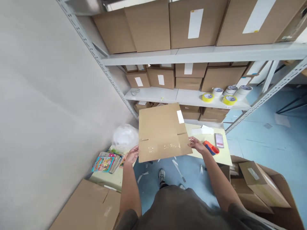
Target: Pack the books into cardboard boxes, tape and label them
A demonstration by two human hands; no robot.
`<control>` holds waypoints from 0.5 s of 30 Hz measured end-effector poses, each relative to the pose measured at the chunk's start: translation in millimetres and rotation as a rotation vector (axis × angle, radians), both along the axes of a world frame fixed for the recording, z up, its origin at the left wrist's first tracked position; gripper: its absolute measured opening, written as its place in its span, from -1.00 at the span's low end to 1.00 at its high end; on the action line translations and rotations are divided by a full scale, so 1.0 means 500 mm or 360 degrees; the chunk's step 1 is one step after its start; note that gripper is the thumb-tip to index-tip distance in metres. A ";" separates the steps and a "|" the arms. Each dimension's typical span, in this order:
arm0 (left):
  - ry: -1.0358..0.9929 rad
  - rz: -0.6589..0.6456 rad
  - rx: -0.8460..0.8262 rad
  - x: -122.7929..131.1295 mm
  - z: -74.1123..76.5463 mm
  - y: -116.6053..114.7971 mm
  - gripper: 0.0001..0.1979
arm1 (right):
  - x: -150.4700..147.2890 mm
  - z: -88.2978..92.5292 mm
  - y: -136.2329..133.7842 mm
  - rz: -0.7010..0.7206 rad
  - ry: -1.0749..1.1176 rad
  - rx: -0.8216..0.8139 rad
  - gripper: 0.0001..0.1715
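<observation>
I hold a flattened brown cardboard box (163,132) in front of me, above the gap between two pale yellow tables. My left hand (131,155) grips its lower left corner, fingers closed on the edge. My right hand (196,144) grips its right edge, fingers curled round the cardboard. The box has clear tape along its lower flap and a white label near its top right corner.
A grey metal shelf (192,52) full of cardboard boxes stands ahead, with tape rolls (229,94) on its middle level. The right table (223,153) bears an orange tape dispenser (211,148) and a phone (219,140). Colourful books (105,162) and a plastic bag (124,136) lie left. Open cartons (261,188) stand right.
</observation>
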State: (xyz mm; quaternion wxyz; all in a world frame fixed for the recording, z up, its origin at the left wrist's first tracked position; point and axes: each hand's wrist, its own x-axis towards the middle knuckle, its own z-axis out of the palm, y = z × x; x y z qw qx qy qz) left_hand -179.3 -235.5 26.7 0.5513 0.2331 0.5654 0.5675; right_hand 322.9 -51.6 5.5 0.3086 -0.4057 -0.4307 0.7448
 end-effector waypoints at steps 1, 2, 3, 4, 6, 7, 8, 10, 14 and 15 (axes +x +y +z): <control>-0.0010 -0.0043 -0.0056 -0.015 -0.015 0.008 -0.28 | -0.003 -0.016 -0.009 -0.0010 -0.0004 -0.0045 -0.42; -0.0020 -0.0084 -0.0104 -0.030 -0.031 0.018 -0.29 | -0.007 -0.032 -0.018 -0.0024 -0.0019 -0.0082 -0.42; -0.0031 -0.0120 -0.0136 -0.044 -0.047 0.030 -0.31 | -0.011 -0.048 -0.025 -0.0050 -0.0035 -0.0109 -0.42; -0.0042 -0.0151 -0.0155 -0.057 -0.063 0.046 -0.31 | -0.016 -0.061 -0.029 -0.0079 -0.0055 -0.0127 -0.42; -0.0061 -0.0206 -0.0167 -0.081 -0.090 0.088 -0.31 | -0.027 -0.080 -0.030 -0.0143 -0.0100 -0.0152 -0.42; -0.0070 -0.0230 -0.0168 -0.091 -0.100 0.114 -0.30 | -0.033 -0.084 -0.026 -0.0170 -0.0123 -0.0161 -0.42; -0.0078 -0.0256 -0.0171 -0.101 -0.108 0.142 -0.30 | -0.040 -0.085 -0.020 -0.0195 -0.0146 -0.0165 -0.42; -0.0098 -0.0322 -0.0190 -0.119 -0.115 0.201 -0.30 | -0.055 -0.081 -0.003 -0.0248 -0.0201 -0.0156 -0.43; -0.0126 -0.0402 -0.0193 -0.139 -0.106 0.309 -0.40 | -0.084 -0.068 0.039 -0.0372 -0.0351 -0.0090 -0.45; -0.0136 -0.0399 -0.0169 -0.139 -0.100 0.333 -0.41 | -0.090 -0.068 0.049 -0.0400 -0.0391 -0.0084 -0.43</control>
